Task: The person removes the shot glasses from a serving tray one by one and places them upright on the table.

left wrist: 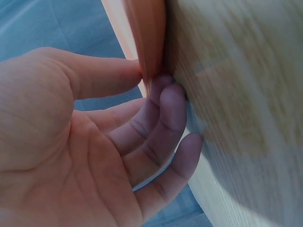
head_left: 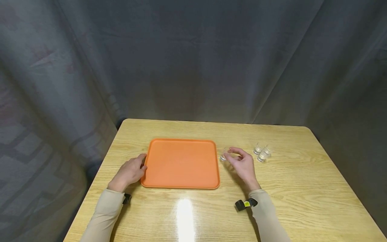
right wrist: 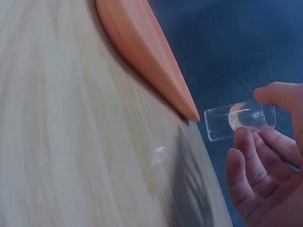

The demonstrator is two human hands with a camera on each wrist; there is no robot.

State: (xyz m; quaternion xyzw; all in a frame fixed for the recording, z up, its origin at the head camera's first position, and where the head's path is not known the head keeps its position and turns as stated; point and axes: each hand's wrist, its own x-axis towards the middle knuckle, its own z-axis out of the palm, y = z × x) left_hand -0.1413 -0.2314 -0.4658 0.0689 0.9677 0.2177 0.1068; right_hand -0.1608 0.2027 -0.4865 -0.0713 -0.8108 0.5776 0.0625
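Observation:
A shallow orange tray [head_left: 181, 163] lies on the wooden table. At its left edge is my left hand [head_left: 130, 171]; in the left wrist view the thumb [left wrist: 111, 75] presses the outside of the tray's rim [left wrist: 147, 33], with curled fingers [left wrist: 173, 109] close by at its underside. Just beyond the tray's right side, my right hand [head_left: 243, 165] pinches a small clear shot glass [head_left: 223, 157]. The right wrist view shows that shot glass [right wrist: 220, 124] between the thumb and fingertips, with its free end pointing toward the table.
To the right of my right hand, a cluster of similar clear shot glasses [head_left: 262, 155] stands close together on the wooden table [head_left: 302, 188]. Dark grey curtains [head_left: 193, 67] hang behind the table and along both sides.

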